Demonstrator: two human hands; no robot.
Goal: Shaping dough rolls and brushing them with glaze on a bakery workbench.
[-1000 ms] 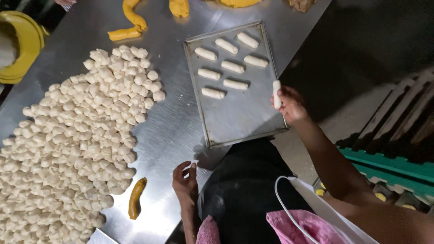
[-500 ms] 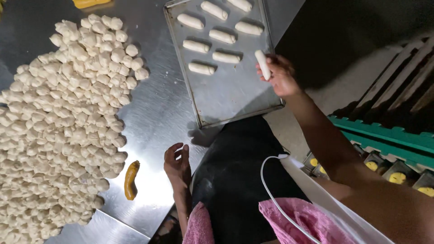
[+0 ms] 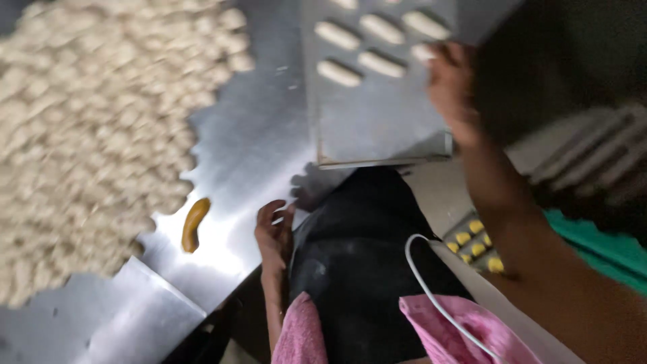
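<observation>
Your view is dim and smeared by motion blur throughout. Glare flares on the steel surface [image 3: 222,243] beside your left hand [image 3: 275,232]; the right side sinks into shadow.

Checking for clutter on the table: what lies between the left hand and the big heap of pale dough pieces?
In the head view, one curved yellow peel on bare steel table, between left hand and dough heap.
</observation>
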